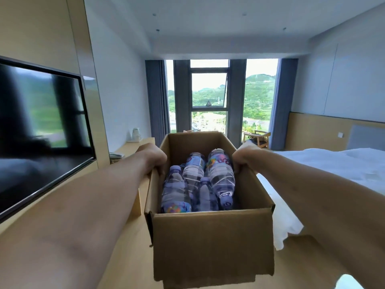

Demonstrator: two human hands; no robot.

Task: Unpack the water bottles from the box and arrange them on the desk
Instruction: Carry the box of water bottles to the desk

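An open brown cardboard box (212,243) is held up in front of me, off the floor. My left hand (153,156) grips its left rim and my right hand (241,155) grips its right rim, fingers curled over the edges. Inside lie several clear plastic water bottles (220,174) with purple caps and colourful labels, stacked on their sides. The wooden desk (133,147) runs along the left wall, beyond my left hand.
A large black TV (39,130) hangs on the left wall. On the desk stand a white kettle (135,134) and a phone (115,156). A white bed (325,176) fills the right side. Ahead are a window (208,94), grey curtains and a wooden chair (260,138).
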